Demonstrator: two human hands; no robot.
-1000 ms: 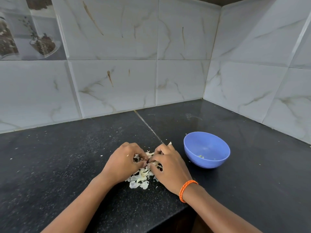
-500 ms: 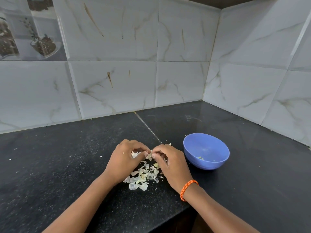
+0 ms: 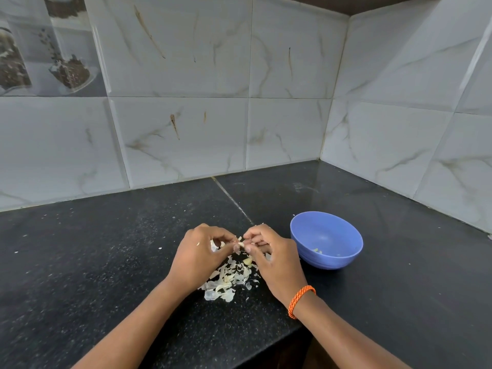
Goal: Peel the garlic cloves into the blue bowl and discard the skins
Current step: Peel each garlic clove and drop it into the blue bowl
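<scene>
Head view, nearest first: two bare forearms reach in from the bottom edge over the black speckled counter [image 3: 80,262], the right wrist wearing an orange braided band [image 3: 300,300]. Just beyond the wrists lies a loose heap of pale garlic skins [image 3: 226,282], with one small yellowish clove [image 3: 247,261] resting at its far side. Above the heap the left hand [image 3: 198,258] and right hand [image 3: 271,258] meet fingertip to fingertip, fingers curled, together pinching a small pale garlic piece [image 3: 240,245]; whether it is clove or skin is too small to tell. Just right of the right hand stands the blue bowl [image 3: 343,258], upright on the counter, with a few pale bits at its bottom. Farther back, marbled white wall tiles [image 3: 186,134] meet in a corner.
</scene>
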